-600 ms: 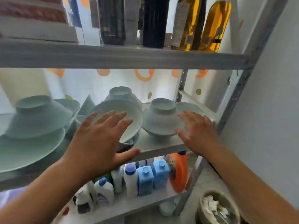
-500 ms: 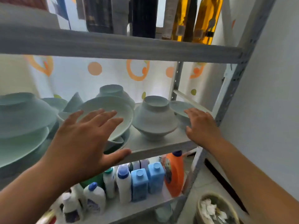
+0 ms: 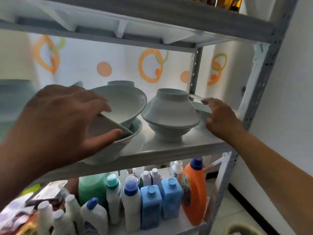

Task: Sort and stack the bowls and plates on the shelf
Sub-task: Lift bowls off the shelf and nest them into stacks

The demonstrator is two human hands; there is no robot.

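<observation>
Likely home storeroom: crockery [image 3: 170, 114], detergents [image 3: 193, 190].

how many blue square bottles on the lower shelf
2: one blue bottle sits on the lower shelf beside the other blue bottle, just left of the orange jug. More could be hidden behind.

Inverted bowl [image 3: 170, 110] atop upright bowl [image 3: 167, 133]

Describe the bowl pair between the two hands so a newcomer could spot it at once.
Start at the middle shelf of the grey metal rack, above the detergent bottles. Between the left hand and right hand stands the bowl pair: one pale bowl upright, another inverted on it rim to rim. Unlike the tilted bowls left of it, it stands alone, foot ring up.
</observation>
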